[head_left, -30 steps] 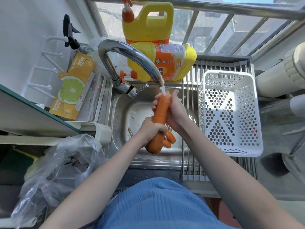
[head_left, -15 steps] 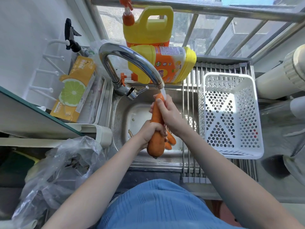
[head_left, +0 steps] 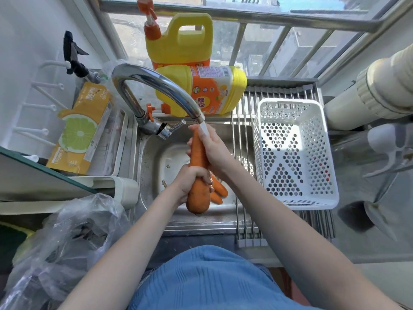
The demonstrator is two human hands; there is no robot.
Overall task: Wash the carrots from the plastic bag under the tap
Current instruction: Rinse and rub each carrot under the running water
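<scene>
Gripping the carrot (head_left: 197,175) near its thick end with my left hand (head_left: 193,179), I curl my right hand (head_left: 214,151) around its upper length, tip pointing away under the tap (head_left: 156,90)

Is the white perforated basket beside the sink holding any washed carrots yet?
No: the white basket on the drying rack holds no carrots; one carrot is in both hands, others lie in the sink.

Since a second ago the right hand (head_left: 213,151) slides down the carrot (head_left: 197,175) from its tip toward the middle, baring the narrow end under the tap (head_left: 156,86). The left hand (head_left: 192,180) holds lower on the thick end, which sits slightly lower over the sink (head_left: 152,166).
</scene>
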